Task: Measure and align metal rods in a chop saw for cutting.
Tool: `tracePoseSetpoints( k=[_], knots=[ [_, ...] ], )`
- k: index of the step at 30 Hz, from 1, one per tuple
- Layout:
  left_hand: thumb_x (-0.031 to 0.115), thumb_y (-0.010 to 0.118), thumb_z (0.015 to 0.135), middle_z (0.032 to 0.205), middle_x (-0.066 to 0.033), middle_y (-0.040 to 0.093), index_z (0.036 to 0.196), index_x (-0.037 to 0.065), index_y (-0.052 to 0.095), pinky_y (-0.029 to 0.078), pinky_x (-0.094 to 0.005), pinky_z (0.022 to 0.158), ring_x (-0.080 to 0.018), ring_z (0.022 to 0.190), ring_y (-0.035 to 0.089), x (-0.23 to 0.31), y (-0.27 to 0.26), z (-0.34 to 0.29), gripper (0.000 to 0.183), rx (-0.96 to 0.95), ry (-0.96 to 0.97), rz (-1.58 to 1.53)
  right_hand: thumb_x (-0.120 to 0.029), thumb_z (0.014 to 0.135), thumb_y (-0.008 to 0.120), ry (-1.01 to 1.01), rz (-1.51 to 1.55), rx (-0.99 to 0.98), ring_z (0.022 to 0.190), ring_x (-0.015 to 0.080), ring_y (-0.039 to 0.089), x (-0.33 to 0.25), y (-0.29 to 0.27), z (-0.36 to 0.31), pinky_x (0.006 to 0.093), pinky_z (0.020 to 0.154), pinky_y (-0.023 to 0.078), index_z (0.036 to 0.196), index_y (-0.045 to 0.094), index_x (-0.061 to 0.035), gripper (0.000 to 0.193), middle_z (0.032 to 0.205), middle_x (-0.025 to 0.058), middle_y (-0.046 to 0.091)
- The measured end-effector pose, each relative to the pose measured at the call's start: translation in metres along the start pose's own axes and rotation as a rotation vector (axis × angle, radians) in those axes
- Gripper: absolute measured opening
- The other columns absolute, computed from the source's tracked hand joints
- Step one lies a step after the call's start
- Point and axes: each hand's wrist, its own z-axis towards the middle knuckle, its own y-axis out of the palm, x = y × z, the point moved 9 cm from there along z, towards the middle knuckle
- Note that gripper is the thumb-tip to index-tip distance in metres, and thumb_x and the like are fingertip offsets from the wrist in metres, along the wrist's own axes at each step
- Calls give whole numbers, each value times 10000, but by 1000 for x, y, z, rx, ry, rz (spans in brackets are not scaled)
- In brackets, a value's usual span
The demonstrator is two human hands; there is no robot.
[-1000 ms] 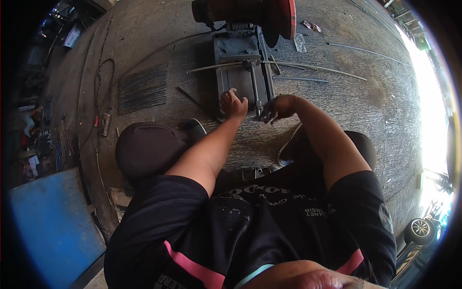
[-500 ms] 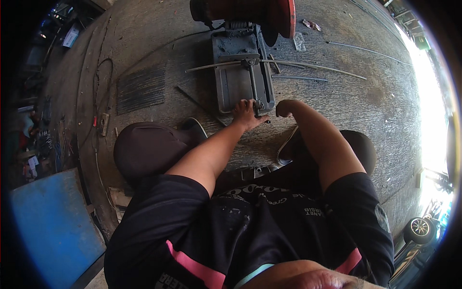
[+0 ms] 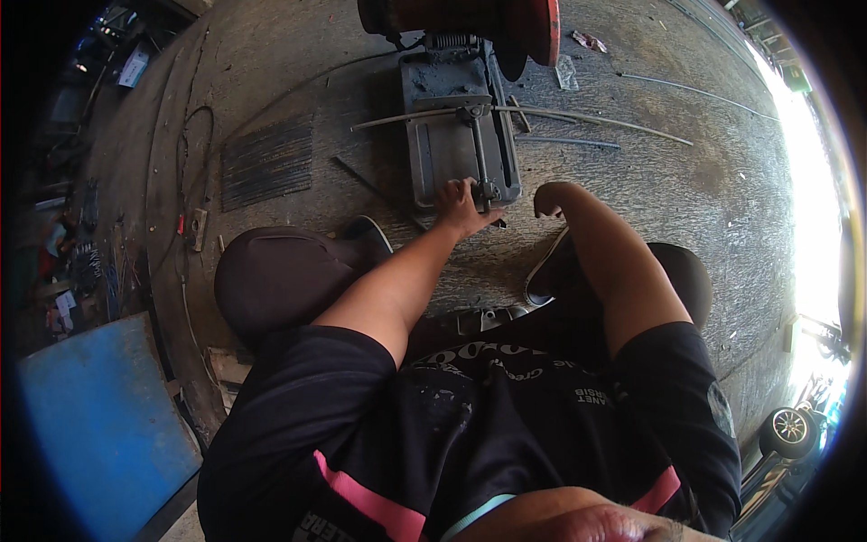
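Right hand [image 3: 553,199] has moved farther from the clamp [image 3: 480,152].
Left hand [image 3: 459,215] sits at its near end, fingers spread; right fingers curl; both holds unclear. A loose clamp could let the rod [image 3: 406,118] across the saw base [image 3: 438,158] slip.

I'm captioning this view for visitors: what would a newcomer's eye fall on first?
Probably the red-rimmed machine head at top centre, above its grey metal base. Next, the bare hands: the left hand at the base's near end, the right hand apart, just to its right. The blue panel at lower left also stands out.
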Motion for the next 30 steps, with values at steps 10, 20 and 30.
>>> tracePoseSetpoints(
  k=[10, 20, 30],
  knots=[
    [480, 754, 621, 1425, -206, 182, 1364, 275, 162, 219, -589, 1043, -448, 1329, 169, -21, 25, 8, 972, -400, -294, -17, -25, 708, 598, -135, -285, 105, 796, 320, 646, 7, 9, 58, 400, 667, 521, 1054, 644, -71, 352, 996, 151, 665],
    [358, 761, 689, 1385, -163, 256, 1369, 257, 224, 264, -552, 1034, -398, 1292, 258, -28, 6, 5, 872, -315, -164, 287, -1, 735, 567, -267, -550, 38, 722, 319, 647, -34, 0, 20, 424, 655, 529, 985, 656, 24, 267, 923, 208, 662],
    [433, 746, 709, 1389, -122, 260, 1391, 230, 256, 267, -518, 1021, -321, 1295, 244, -20, -10, 0, 864, -268, -185, 388, 14, 756, 551, -210, -301, 92, 773, 285, 640, -35, -7, 17, 394, 701, 521, 1003, 642, 15, 264, 993, 173, 642]
  ],
)
